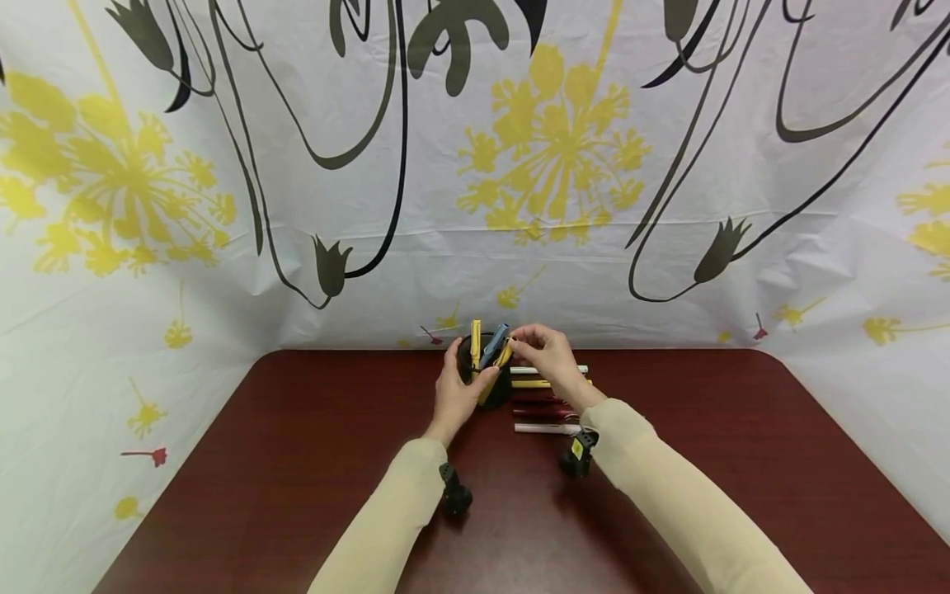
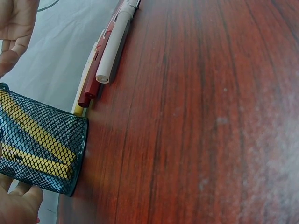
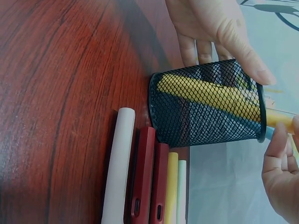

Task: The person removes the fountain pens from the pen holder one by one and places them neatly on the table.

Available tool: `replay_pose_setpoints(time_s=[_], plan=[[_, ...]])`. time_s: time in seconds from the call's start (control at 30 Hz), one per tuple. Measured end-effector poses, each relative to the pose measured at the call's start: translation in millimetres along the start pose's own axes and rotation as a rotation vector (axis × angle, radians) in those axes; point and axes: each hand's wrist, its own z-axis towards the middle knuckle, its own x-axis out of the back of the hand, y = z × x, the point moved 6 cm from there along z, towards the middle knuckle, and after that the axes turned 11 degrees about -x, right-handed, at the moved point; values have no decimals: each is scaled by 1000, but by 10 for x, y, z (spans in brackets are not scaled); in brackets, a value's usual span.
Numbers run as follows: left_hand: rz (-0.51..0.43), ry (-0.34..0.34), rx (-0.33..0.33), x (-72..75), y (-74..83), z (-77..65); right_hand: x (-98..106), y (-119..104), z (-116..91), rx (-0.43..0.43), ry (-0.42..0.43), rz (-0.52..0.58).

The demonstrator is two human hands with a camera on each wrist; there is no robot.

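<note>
A black wire-mesh pen cup (image 3: 210, 126) stands at the back of the table, seen sideways in both wrist views. My left hand (image 1: 456, 396) holds the cup, fingers on its far side and thumb at the rim. With thumb and fingertips, my right hand (image 1: 549, 355) pinches the top of a yellow pen (image 3: 278, 117) whose lower part is inside the cup. Another yellow pen (image 1: 476, 334) and a blue pen (image 1: 493, 345) also stick up out of the cup.
Right of the cup lies a row of pens: a white pen (image 3: 120, 158) nearest me, two dark red pens (image 3: 144, 172), a yellow pen (image 3: 172, 186) and a pale one (image 3: 181, 191). A patterned white cloth (image 1: 445, 272) hangs behind the dark red-brown table (image 1: 297, 462).
</note>
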Motion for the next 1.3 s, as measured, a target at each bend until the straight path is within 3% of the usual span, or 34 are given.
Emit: replay_pose_setpoints(time_s=[0.4, 0.67, 0.9, 1.3], plan=[[0, 0, 15, -20, -42, -29, 125, -68, -49, 62, 25, 153], [0, -3, 7, -24, -49, -50, 368, -98, -179, 125, 81, 309], [-10, -15, 16, -27, -24, -41, 646, -9, -365, 150, 53, 465], [-24, -11, 17, -13, -8, 21, 961, 270, -666, 142, -3, 414]])
